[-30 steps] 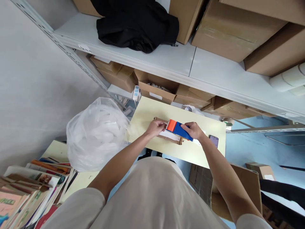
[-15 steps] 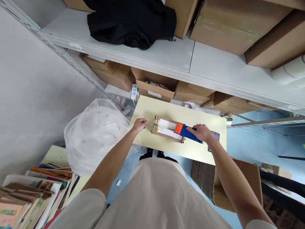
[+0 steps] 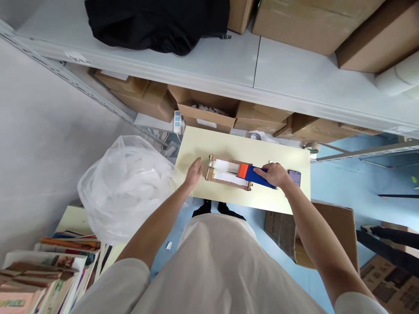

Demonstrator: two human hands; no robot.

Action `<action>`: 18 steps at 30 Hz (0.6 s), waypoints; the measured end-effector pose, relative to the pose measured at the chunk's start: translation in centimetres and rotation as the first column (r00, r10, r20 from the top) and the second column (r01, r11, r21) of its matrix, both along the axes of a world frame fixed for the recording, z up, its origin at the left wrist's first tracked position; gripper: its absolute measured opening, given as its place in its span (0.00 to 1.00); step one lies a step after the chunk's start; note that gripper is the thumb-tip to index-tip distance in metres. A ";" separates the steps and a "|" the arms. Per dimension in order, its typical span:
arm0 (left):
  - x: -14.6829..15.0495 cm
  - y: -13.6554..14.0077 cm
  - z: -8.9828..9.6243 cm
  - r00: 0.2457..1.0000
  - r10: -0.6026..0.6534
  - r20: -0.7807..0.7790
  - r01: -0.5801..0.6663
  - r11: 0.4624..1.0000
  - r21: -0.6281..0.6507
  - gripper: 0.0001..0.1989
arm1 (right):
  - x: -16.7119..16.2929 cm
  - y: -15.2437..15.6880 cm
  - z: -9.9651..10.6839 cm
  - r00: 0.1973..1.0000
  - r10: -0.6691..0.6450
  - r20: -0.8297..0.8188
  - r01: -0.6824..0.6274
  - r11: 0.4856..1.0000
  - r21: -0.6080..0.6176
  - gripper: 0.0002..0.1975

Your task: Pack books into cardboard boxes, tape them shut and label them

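A flat brown cardboard parcel [image 3: 212, 175] with white labels on top lies on the pale yellow table [image 3: 229, 141]. My right hand [image 3: 276, 174] is wrapped round a blue tool with an orange end [image 3: 258, 176], apparently a tape dispenser. Its orange end rests over the parcel's right part. My left hand [image 3: 194, 172] is just off the parcel's left end, fingers extended and holding nothing that I can see. Shiny clear tape seems to lie on that left end.
A phone [image 3: 295, 177] lies near the table's right edge. White foam fills a clear bag [image 3: 126, 187] at the left. An open carton [image 3: 337, 231] stands below right. Boxes [image 3: 204, 114] line the shelf behind, with a power strip [image 3: 177, 122]. Another person's legs [image 3: 389, 244] show far right.
My left hand has gone from a pinch at the parcel's left end to extended fingers. The right hand keeps its hold on the blue and orange tool. The camera view has shifted slightly.
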State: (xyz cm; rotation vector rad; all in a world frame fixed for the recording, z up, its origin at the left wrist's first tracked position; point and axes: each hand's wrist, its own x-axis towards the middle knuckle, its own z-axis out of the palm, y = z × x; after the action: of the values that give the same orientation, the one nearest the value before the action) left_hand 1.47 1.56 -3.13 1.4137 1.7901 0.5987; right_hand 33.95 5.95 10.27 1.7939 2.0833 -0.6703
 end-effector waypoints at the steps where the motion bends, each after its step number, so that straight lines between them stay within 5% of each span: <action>1: 0.0 0.2 1.0 0.993 -0.108 -0.037 0.111 0.991 0.072 0.38 | 0.0 0.0 0.0 1.000 -0.007 -0.007 0.007 1.000 -0.001 0.31; 2: 0.3 0.6 2.1 0.959 -0.258 -0.115 0.274 0.949 0.156 0.45 | 0.0 0.0 0.0 1.000 -0.014 -0.013 0.014 1.000 -0.003 0.31; 4: 1.6 1.5 4.0 0.774 -0.527 -0.351 0.613 0.762 0.208 0.60 | 0.1 0.0 0.1 1.000 -0.016 -0.016 0.016 1.000 -0.008 0.31; 6: 3.5 2.5 5.2 0.577 -0.644 -0.503 0.785 0.606 0.125 0.65 | 0.1 0.1 0.1 1.000 -0.002 -0.017 0.002 1.000 -0.010 0.32; 7: 4.4 2.9 5.5 0.515 -0.664 -0.541 0.818 0.570 0.078 0.64 | 0.1 0.1 0.2 1.000 0.008 -0.023 -0.008 1.000 -0.010 0.32; 13: 5.6 3.4 5.0 0.465 -0.670 -0.578 0.833 0.553 0.028 0.54 | 1.7 -0.2 0.3 0.990 -0.007 -0.142 -0.003 0.998 -0.069 0.32; 18: 5.4 3.5 5.0 0.446 -0.673 -0.590 0.833 0.554 -0.002 0.52 | 7.9 -0.9 -1.0 0.986 -0.062 -0.154 0.047 0.994 -0.100 0.31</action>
State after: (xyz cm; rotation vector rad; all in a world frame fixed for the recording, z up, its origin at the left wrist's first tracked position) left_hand 6.83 5.02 1.88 2.5805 1.1738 -0.0709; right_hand 41.86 5.05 9.32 1.8029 2.0674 -0.9386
